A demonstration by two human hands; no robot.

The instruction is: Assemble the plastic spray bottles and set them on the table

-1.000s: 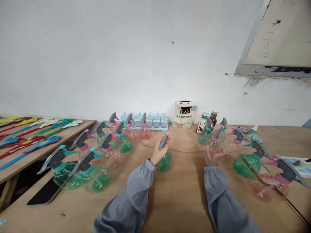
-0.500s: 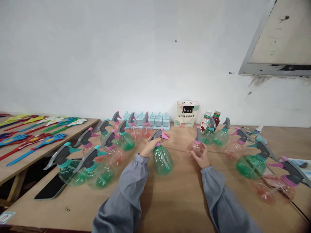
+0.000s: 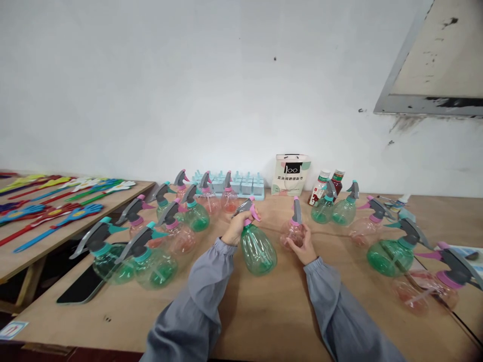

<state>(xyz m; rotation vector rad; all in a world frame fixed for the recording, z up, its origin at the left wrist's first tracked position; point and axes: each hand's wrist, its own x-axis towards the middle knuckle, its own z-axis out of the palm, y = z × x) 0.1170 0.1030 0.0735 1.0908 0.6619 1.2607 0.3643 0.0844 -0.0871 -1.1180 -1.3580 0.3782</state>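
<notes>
In the head view my left hand is wrapped round the neck of a green spray bottle with a grey and pink trigger head; the bottle leans a little. My right hand grips the round body of a pink spray bottle from its right side, fingers curved around it. That bottle stands upright with its grey and pink head on top. A gap of table lies between the two bottles. Left of my hands stand several pink and green spray bottles; more green and pink ones are on the right.
A pale blue ice-pop mould, a paper bag and two labelled bottles stand by the wall. A phone lies at the left of the table. Colourful hand-shaped clappers cover the side table.
My right hand and the pink spray bottle have moved left, closer to the green one. The green spray bottle in my left hand has shifted slightly right.
</notes>
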